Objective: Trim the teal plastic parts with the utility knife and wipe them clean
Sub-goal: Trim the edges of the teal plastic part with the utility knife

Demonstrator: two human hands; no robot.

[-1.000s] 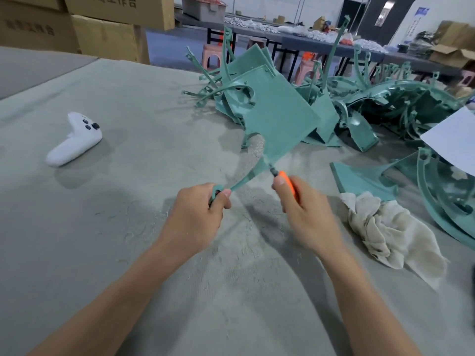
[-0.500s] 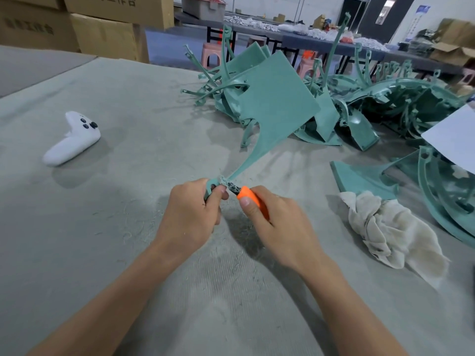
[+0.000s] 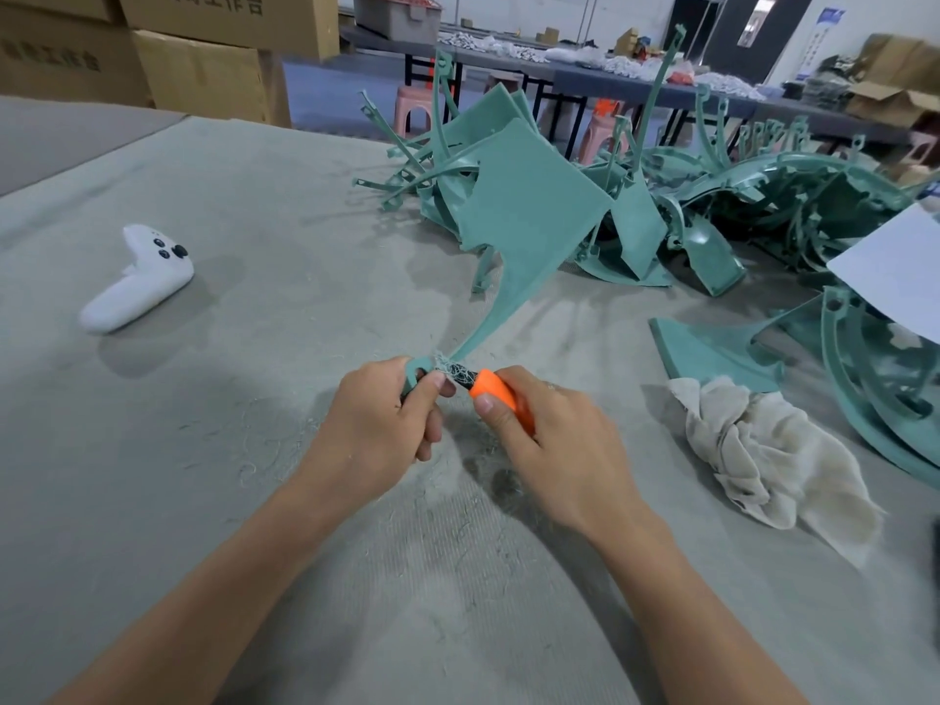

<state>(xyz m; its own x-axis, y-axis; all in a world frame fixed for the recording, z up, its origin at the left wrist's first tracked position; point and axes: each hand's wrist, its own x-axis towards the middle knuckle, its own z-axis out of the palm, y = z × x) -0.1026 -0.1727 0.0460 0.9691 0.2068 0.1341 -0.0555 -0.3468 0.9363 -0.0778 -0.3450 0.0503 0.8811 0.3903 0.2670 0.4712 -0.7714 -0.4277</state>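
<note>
Left hand (image 3: 379,429) clamps hooked tip of teal part (image 3: 524,216), flat panel raised over grey table (image 3: 203,450). Right hand (image 3: 554,440) wraps orange utility knife (image 3: 501,396), blade end at curl of pale shavings (image 3: 450,373) just beside left thumb. Cream rag (image 3: 763,450) crumpled to right, near pile of teal parts (image 3: 763,195). White controller (image 3: 137,284) well apart, far left.

We work at a grey felt-covered bench (image 3: 203,501), which spreads under & all round the left hand (image 3: 376,424). Far up-left of it: stacked cardboard boxes (image 3: 203,68). Straight beyond it, across a blue-grey floor (image 3: 315,89), we see long dark tables (image 3: 585,78) w/ pink stools (image 3: 414,106) beneath. Far up-right of the right hand (image 3: 564,440): dark door (image 3: 727,48), pale wall (image 3: 585,7), open cartons (image 3: 895,99).
</note>
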